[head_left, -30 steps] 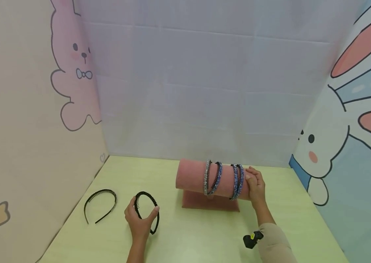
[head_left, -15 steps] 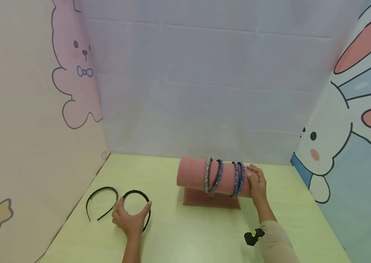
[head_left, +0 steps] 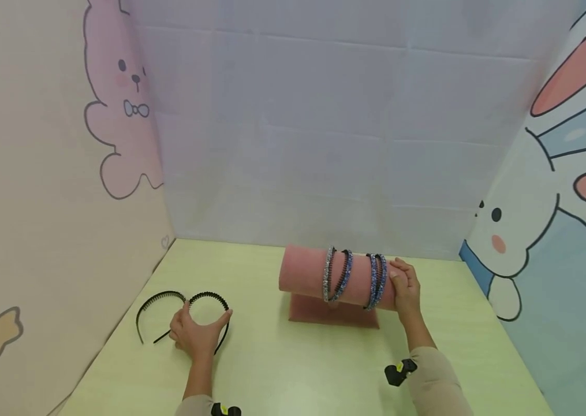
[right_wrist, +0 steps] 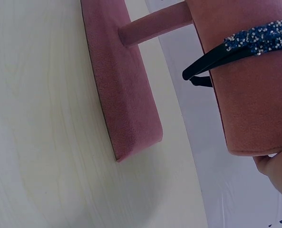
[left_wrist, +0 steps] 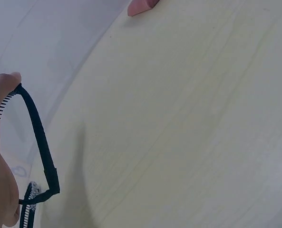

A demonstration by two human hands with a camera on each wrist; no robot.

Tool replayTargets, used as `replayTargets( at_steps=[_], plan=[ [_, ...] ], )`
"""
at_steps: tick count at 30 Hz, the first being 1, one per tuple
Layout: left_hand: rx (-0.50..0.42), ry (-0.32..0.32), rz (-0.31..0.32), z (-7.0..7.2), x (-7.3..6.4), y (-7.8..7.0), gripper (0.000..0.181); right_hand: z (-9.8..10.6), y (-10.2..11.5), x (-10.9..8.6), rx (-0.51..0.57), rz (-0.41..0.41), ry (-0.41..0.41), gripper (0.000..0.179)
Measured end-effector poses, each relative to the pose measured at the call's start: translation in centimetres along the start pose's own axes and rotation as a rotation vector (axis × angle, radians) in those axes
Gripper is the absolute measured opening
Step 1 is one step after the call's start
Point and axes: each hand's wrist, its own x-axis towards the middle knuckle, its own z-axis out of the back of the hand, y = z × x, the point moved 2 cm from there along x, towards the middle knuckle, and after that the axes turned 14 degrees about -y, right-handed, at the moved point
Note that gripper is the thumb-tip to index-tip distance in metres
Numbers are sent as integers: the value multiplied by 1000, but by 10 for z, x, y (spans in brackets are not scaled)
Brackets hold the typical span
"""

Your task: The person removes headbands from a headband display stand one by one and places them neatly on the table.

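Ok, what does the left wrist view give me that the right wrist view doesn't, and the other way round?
Only the left wrist view: the left hand holding a black headband, and part of a second headband at the lower left.

Only the right wrist view: the right hand at the end of the pink roll, the blue glittery headband around it, and the post below.

Both: the table, the pale backdrop and some pink, though the left wrist view catches just a corner.

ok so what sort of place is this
Perhaps a staged booth or display corner: cartoon-printed side walls, a creased backdrop, and a pale table bearing a pink stand of sparkly headbands.
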Motion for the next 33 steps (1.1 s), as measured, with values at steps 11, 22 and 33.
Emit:
replayTargets(
  at_steps=[11,22,33],
  plan=[
    [148,142,-41,-30,13,4,105,-1,-2,3,3,-10,-4,25],
    [194,202,-68,-45,34,-2,107,-6,15,-7,0,-10,0,23],
    [308,330,-110,-57,45,2,108,-1,-3,1,1,2,-7,24]
  ],
)
